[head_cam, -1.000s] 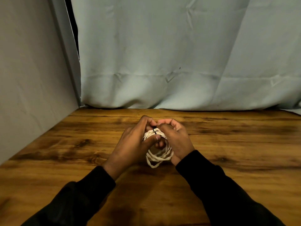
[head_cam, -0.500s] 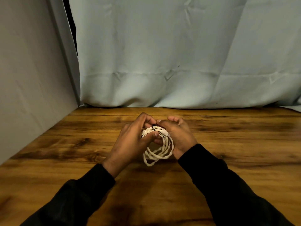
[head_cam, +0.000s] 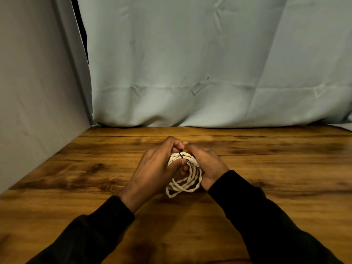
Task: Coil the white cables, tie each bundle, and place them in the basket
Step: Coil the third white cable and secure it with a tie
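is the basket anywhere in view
No, the head view shows only the hands holding the white coil with a black tie over the wooden table, with a curtain behind.

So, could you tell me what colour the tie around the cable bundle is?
Black, a thin tie in the head view.

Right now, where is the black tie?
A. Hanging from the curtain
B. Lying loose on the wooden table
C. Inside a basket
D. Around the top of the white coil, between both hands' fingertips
D: the black tie wraps the top of the white cable coil, pinched between the left hand and the right hand above the table.
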